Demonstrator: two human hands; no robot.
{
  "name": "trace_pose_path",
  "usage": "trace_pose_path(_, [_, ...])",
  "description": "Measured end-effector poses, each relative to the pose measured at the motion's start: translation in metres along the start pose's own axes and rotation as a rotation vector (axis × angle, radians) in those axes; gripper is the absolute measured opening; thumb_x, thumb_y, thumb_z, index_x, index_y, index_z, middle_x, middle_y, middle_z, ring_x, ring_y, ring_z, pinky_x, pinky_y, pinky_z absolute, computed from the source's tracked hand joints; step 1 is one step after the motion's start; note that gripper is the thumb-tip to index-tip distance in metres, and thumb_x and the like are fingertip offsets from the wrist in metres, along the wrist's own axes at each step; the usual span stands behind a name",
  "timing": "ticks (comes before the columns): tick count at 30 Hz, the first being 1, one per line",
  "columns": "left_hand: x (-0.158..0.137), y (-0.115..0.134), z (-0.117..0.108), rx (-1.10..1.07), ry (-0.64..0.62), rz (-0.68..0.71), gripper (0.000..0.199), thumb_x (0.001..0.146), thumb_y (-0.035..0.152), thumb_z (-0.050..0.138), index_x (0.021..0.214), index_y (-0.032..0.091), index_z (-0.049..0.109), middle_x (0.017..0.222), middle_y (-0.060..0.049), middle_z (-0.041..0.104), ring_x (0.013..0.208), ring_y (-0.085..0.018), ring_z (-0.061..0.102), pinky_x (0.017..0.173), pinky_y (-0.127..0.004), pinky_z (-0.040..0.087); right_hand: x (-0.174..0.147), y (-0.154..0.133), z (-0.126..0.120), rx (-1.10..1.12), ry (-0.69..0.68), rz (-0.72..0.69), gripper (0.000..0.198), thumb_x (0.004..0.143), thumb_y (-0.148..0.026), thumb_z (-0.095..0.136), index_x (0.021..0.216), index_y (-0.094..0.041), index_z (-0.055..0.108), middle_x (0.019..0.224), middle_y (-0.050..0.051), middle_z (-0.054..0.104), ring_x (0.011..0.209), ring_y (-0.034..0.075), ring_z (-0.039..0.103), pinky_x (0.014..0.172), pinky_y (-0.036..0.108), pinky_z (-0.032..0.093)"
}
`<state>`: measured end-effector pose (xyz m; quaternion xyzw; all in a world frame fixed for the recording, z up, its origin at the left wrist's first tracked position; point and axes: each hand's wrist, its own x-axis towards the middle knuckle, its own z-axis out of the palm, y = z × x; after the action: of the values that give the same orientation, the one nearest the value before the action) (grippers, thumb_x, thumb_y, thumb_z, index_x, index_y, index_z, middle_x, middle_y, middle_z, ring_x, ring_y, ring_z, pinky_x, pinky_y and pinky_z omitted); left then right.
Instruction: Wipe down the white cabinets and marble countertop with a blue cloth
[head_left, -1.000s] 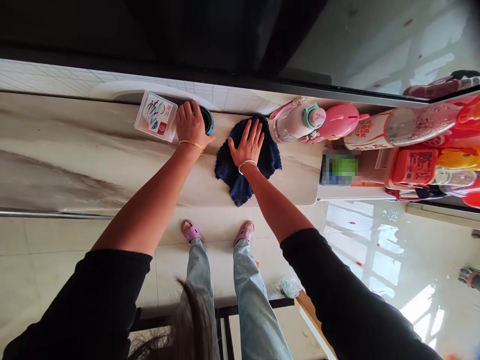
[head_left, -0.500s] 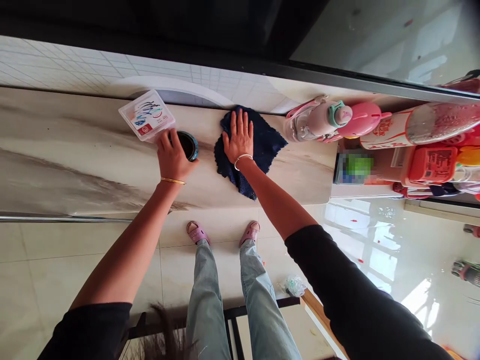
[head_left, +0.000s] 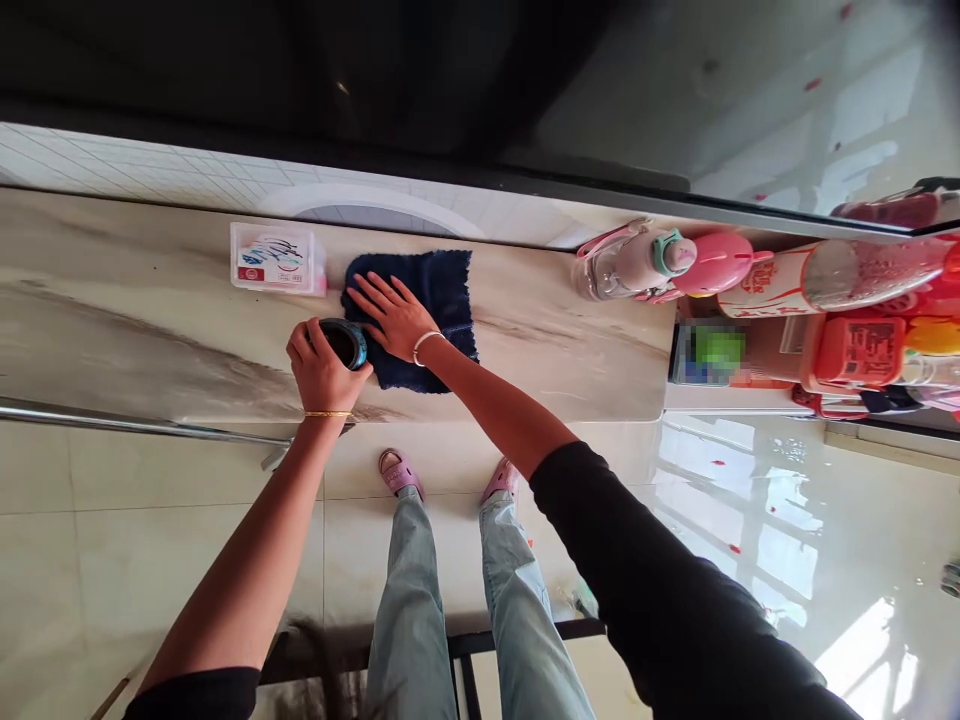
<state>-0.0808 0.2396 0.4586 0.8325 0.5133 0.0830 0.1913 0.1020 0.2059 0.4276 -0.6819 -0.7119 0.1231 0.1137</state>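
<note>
My left hand is wrapped round a dark, round, cup-like container with a blue patterned rim. Its opening faces me, and the hand hides part of its side. Flat on a navy cloth with a jagged edge lies my right hand, its fingers spread across the cloth's left part. The container is right beside those fingers, at the cloth's left edge. A clear plastic box with a white, red-marked label sits behind my left hand, apart from it.
The marbled countertop runs along a wall under a dark screen. To the right stand a pink-and-clear bottle, a pink object, a big printed bottle and a red tub. A metal rail borders the front left.
My right hand has slid left with the cloth, close to the container. My left hand has brought the container left and nearer the front edge. The plastic box now stands straighter, released by my left fingers.
</note>
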Motion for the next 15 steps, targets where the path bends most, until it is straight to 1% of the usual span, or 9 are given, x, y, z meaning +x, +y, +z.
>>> trace_pose_path(1, [-0.002,0.000,0.000,0.005,0.000,0.004,0.095,0.065,0.027,0.080,0.146,0.001,0.037,0.147,-0.030,0.039,0.138,-0.046,0.039,0.119,-0.060,0.031,-0.019,0.010,-0.005,-0.001,-0.012,0.013,0.063,0.107,-0.048,0.017,0.163,-0.022,0.031,0.173,-0.001,0.024,0.161,0.018,0.016,0.132,0.040,0.012])
trace_pose_path(2, [-0.003,0.000,0.001,0.009,0.002,0.006,0.096,0.065,0.027,0.080,0.146,0.000,0.037,0.147,-0.030,0.039,0.138,-0.046,0.039,0.119,-0.060,0.031,-0.040,0.024,-0.011,-0.009,-0.014,0.061,0.060,0.107,-0.047,0.028,0.163,-0.026,0.031,0.173,-0.001,0.024,0.161,0.020,0.018,0.132,0.042,0.016])
trace_pose_path(4, [-0.003,-0.001,0.002,0.014,0.010,0.006,0.095,0.064,0.025,0.079,0.147,0.000,0.038,0.146,-0.030,0.040,0.137,-0.045,0.040,0.120,-0.059,0.031,-0.084,0.058,-0.024,-0.033,-0.009,0.234,0.059,0.105,-0.045,0.039,0.162,-0.030,0.034,0.173,0.001,0.026,0.160,0.024,0.022,0.131,0.045,0.023])
trace_pose_path(6, [-0.003,-0.002,0.003,0.011,0.019,0.001,0.095,0.065,0.025,0.078,0.147,0.001,0.038,0.145,-0.029,0.041,0.137,-0.045,0.041,0.120,-0.059,0.031,-0.117,0.095,-0.034,-0.063,0.029,0.422,0.060,0.104,-0.043,0.041,0.162,-0.027,0.036,0.171,0.004,0.029,0.159,0.028,0.025,0.130,0.051,0.024])
trace_pose_path(7, [-0.002,-0.003,0.004,0.007,0.021,0.000,0.095,0.065,0.025,0.078,0.147,0.001,0.037,0.146,-0.029,0.041,0.137,-0.045,0.040,0.120,-0.060,0.030,-0.127,0.111,-0.037,-0.080,0.061,0.500,0.062,0.104,-0.044,0.040,0.163,-0.023,0.035,0.171,0.008,0.030,0.158,0.029,0.026,0.129,0.052,0.024])
trace_pose_path(9, [-0.002,-0.004,0.006,-0.006,0.018,0.001,0.096,0.065,0.025,0.078,0.148,0.002,0.036,0.147,-0.029,0.040,0.138,-0.045,0.039,0.120,-0.061,0.030,-0.129,0.136,-0.038,-0.106,0.118,0.612,0.065,0.104,-0.044,0.038,0.163,-0.017,0.033,0.169,0.013,0.032,0.157,0.031,0.028,0.128,0.054,0.025])
trace_pose_path(11, [-0.003,-0.005,0.007,-0.019,0.014,0.005,0.096,0.066,0.025,0.078,0.149,0.002,0.035,0.148,-0.029,0.039,0.139,-0.046,0.038,0.120,-0.062,0.029,-0.111,0.146,-0.033,-0.121,0.154,0.679,0.067,0.104,-0.044,0.034,0.162,-0.013,0.032,0.166,0.017,0.035,0.156,0.032,0.028,0.127,0.056,0.026])
trace_pose_path(13, [-0.003,-0.006,0.008,-0.030,0.017,0.009,0.097,0.066,0.025,0.078,0.150,0.002,0.035,0.149,-0.029,0.038,0.139,-0.046,0.037,0.120,-0.062,0.029,-0.085,0.144,-0.025,-0.130,0.176,0.728,0.067,0.104,-0.045,0.031,0.161,-0.009,0.034,0.162,0.021,0.038,0.156,0.035,0.027,0.126,0.059,0.025])
trace_pose_path(15, [-0.004,-0.007,0.009,-0.042,0.017,0.012,0.098,0.066,0.025,0.078,0.150,0.003,0.034,0.150,-0.029,0.038,0.140,-0.046,0.037,0.120,-0.063,0.029,-0.061,0.133,-0.019,-0.138,0.181,0.757,0.067,0.105,-0.046,0.028,0.159,-0.007,0.035,0.160,0.022,0.039,0.156,0.037,0.026,0.125,0.061,0.025])
